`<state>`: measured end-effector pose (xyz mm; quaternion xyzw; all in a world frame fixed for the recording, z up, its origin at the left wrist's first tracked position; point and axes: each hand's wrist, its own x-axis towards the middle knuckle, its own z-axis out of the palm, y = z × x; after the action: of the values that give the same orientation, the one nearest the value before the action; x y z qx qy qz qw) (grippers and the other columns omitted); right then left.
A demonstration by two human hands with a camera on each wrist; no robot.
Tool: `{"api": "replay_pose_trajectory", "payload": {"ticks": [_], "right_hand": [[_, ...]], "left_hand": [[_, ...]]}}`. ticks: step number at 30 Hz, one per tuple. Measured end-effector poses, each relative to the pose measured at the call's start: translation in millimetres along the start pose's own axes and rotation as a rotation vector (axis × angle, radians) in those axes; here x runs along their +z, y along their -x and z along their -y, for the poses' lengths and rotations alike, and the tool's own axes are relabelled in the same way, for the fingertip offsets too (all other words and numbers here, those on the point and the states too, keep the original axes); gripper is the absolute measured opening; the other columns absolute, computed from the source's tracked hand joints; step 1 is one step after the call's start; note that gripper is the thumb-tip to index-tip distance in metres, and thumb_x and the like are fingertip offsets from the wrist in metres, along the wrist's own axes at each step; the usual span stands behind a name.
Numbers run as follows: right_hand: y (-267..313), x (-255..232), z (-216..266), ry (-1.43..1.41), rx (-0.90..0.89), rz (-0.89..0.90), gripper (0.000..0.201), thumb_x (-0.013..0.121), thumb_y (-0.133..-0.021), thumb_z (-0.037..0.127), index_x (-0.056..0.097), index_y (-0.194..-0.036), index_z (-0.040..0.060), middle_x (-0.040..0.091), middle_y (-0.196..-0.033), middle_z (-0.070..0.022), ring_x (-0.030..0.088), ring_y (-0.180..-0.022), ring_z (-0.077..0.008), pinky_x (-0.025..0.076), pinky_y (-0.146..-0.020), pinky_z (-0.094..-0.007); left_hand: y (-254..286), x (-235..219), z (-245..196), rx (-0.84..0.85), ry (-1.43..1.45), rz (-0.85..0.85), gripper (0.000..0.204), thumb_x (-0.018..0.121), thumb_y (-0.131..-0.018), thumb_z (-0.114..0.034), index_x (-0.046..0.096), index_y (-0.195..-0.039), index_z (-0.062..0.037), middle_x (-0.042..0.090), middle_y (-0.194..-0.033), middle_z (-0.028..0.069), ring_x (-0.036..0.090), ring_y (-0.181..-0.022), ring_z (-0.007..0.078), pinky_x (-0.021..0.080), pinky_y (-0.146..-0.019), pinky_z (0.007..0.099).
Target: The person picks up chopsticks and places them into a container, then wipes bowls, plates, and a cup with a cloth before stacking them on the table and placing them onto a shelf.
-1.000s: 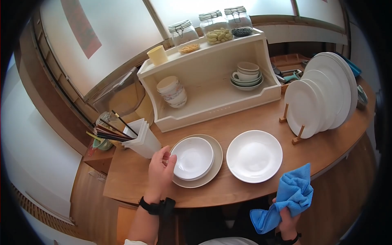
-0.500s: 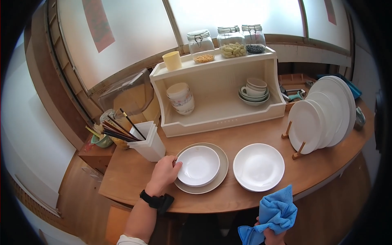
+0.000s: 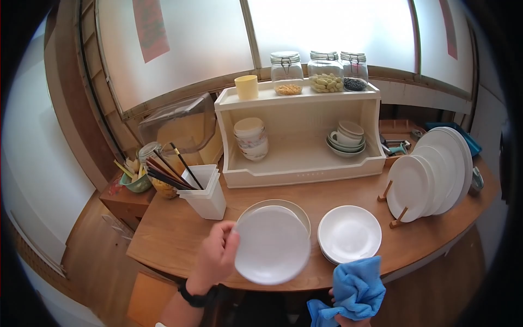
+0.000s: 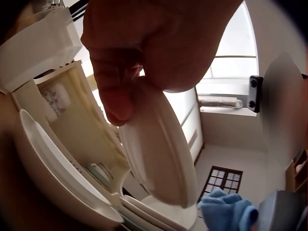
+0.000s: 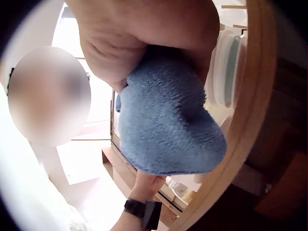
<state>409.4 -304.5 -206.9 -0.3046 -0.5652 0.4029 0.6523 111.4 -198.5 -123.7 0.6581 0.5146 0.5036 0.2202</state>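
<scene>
My left hand pinches the left rim of a white dish, raised off the table and tilted. In the left wrist view the dish hangs from the thumb and fingers of the left hand. Beneath it on the table lies a beige-rimmed plate, with a white dish on it partly hidden. To the right stands a stack of white plates. My right hand grips a bunched blue cloth, which covers most of the fingers; the right wrist view shows this cloth close up.
A cream shelf at the back holds bowls and cups, with jars and a yellow cup on top. White containers with chopsticks stand left. Upright plates in a wooden rack stand right; the table's front edge curves nearby.
The left hand has taken hold of the white dish and lifted it off the beige-rimmed plate, toward the body. The right hand with the cloth has shifted left in the head view, which also tilted.
</scene>
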Motion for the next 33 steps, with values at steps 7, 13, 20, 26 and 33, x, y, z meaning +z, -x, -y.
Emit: {"api": "replay_pose_trajectory", "payload": {"ticks": [7,13,20,26,33], "right_hand": [[-48,42,51,0.086,0.268,0.421,0.053,0.067,-0.078,-0.006,0.049,-0.128,-0.0042,0.062,-0.119,-0.0147,0.06,-0.105,-0.0199,0.047,-0.09,-0.0304],[-50,49,40,0.395,0.119,0.528,0.028,0.067,-0.08,0.0,0.062,-0.107,-0.0038,0.066,-0.11,-0.0183,0.066,-0.097,-0.0265,0.051,-0.083,-0.0336],[-53,78,18,-0.271,0.189,0.093,0.045,0.06,-0.085,0.006,0.049,-0.125,-0.0129,0.061,-0.117,-0.0179,0.063,-0.101,-0.0236,0.05,-0.085,-0.0307],[14,110,-68,-1.088,0.722,-0.063,0.03,0.054,-0.097,0.031,0.052,-0.117,0.0088,0.058,-0.111,-0.0044,0.057,-0.097,-0.0164,0.049,-0.082,-0.0305],[-35,84,-13,-0.277,0.358,0.253,0.045,0.061,-0.092,0.037,0.05,-0.124,0.007,0.057,-0.117,-0.0074,0.056,-0.105,-0.0178,0.046,-0.092,-0.0342]], "left_hand": [[58,-2,-56,0.47,-0.218,0.695,0.023,0.064,-0.087,-0.01,0.06,-0.11,-0.0069,0.064,-0.091,0.0141,0.066,-0.079,0.023,0.054,-0.068,0.0345],[89,8,-37,0.237,0.315,0.561,0.034,0.059,-0.079,-0.009,0.056,-0.112,0.0009,0.061,-0.099,0.0174,0.061,-0.092,0.0298,0.048,-0.081,0.036],[108,9,-39,0.121,0.608,0.391,0.048,0.052,-0.088,-0.012,0.043,-0.131,0.006,0.049,-0.133,0.0227,0.049,-0.123,0.0309,0.036,-0.104,0.0388],[107,48,-32,0.761,0.604,-0.023,0.049,0.05,-0.095,-0.023,0.038,-0.133,0.0041,0.043,-0.134,0.0294,0.048,-0.121,0.0446,0.041,-0.099,0.0526],[102,2,-32,0.534,0.587,0.269,0.064,0.048,-0.096,-0.042,0.038,-0.134,0.0091,0.046,-0.13,0.0317,0.052,-0.116,0.0425,0.041,-0.099,0.0479]]}}
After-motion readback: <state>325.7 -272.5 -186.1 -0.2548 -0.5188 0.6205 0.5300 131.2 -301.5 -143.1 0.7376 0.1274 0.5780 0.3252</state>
